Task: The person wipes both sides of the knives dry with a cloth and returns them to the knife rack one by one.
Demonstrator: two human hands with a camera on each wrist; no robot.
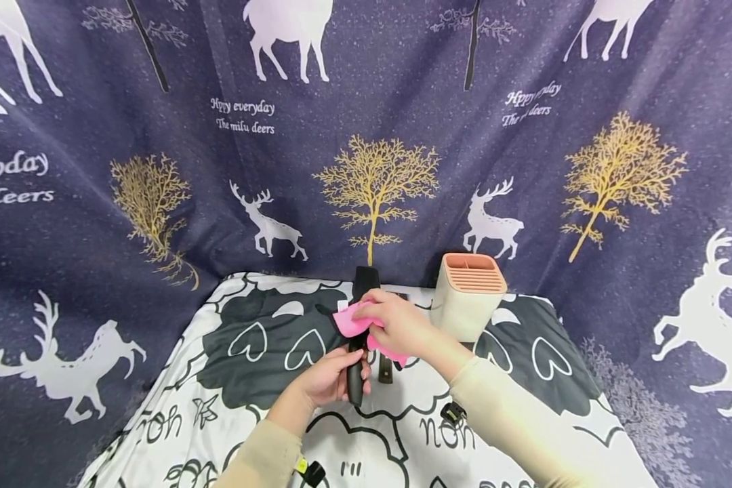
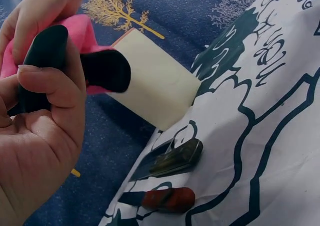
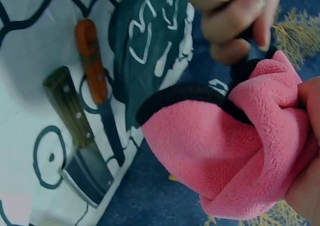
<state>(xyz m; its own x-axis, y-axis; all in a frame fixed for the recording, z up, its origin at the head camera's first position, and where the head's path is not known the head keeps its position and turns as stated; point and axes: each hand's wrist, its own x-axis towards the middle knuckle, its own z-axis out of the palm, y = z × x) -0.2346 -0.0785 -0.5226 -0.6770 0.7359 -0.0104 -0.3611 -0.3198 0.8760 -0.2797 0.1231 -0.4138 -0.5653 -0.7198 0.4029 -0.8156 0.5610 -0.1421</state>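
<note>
My left hand (image 1: pixel 335 376) grips the black handle (image 1: pixel 355 386) of what looks like a knife, its broad dark blade (image 1: pixel 366 279) pointing away from me. In the left wrist view, a second rounded black end (image 2: pixel 107 70) shows beside the gripped handle; I cannot tell what it belongs to. My right hand (image 1: pixel 399 322) holds a bunched pink cloth (image 3: pixel 200 146) with black edging against the knife just above the left hand. Part of the blade is hidden behind the cloth and fingers.
A cream knife block (image 1: pixel 463 305) with a slotted orange top stands behind at right. On the patterned black-and-white cloth (image 1: pixel 341 440) lie a cleaver (image 3: pixel 75 121) with a dark wooden handle and a narrow knife (image 3: pixel 92 61) with a reddish-brown handle. A dark deer-print curtain (image 1: pixel 366 102) hangs behind.
</note>
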